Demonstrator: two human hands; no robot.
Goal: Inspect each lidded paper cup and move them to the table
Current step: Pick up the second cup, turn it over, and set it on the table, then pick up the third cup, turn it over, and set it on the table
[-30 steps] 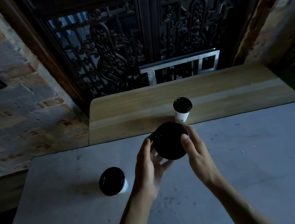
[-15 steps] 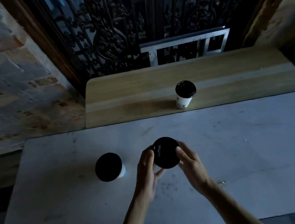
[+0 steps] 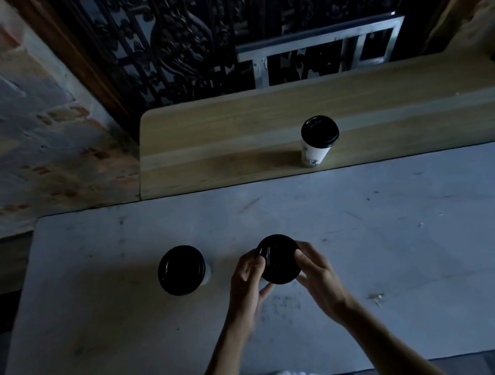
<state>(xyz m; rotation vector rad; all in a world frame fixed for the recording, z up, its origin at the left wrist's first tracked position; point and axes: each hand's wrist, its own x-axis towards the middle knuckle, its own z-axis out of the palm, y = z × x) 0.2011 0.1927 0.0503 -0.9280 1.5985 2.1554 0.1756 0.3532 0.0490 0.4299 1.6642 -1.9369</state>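
Note:
A paper cup with a black lid (image 3: pixel 279 259) is low over the grey table (image 3: pixel 403 246), seen from above so only its lid shows. My left hand (image 3: pixel 246 281) grips its left side and my right hand (image 3: pixel 317 272) its right side. I cannot tell whether its base touches the table. A second black-lidded cup (image 3: pixel 181 270) stands on the table just to the left, apart from my hands. A third white cup with a black lid (image 3: pixel 318 139) stands upright on the wooden ledge (image 3: pixel 235 145) behind the table.
A dark ornate metal gate (image 3: pixel 190 38) rises behind the ledge, with a pale metal frame (image 3: pixel 323 50) in front of it. A brick wall (image 3: pixel 15 138) lies to the left. The table's left edge is near the second cup.
Both hands have brought the held cup down and toward me, from near the ledge to a spot beside the second cup. The view has tilted downward.

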